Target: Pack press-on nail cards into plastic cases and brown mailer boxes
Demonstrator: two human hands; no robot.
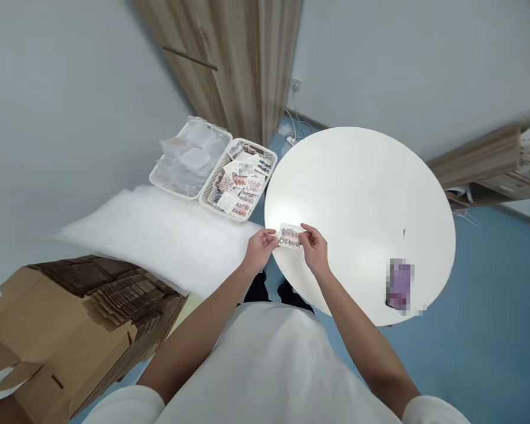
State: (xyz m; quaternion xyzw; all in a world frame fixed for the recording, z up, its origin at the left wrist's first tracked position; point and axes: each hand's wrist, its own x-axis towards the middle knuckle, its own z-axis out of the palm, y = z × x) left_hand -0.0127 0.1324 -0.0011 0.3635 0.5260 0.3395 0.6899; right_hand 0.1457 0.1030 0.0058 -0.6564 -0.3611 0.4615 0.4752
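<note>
Both my hands hold a small white card of what look like press-on nails [290, 235], set in two rows of glittery, pinkish-silver pieces. It is held over the near left edge of the round white table [357, 194]. My left hand [260, 250] pinches the card's left side between thumb and fingers. On the opposite side, my right hand [315, 249] grips the right edge. To the left, a white plastic basket [270, 154] contains many similar cards [246, 169] in pink, orange, purple and dark blue, lying loosely over each other.
Beside that basket, another white basket [156, 179] holds clear plastic boxes [194, 159]. White foam sheeting [168, 235] lies in front of them. Flattened cardboard boxes [48, 330] are stacked lower left. A blurred purple object [400, 285] rests on the table's right. A wooden cabinet [234, 59] stands behind.
</note>
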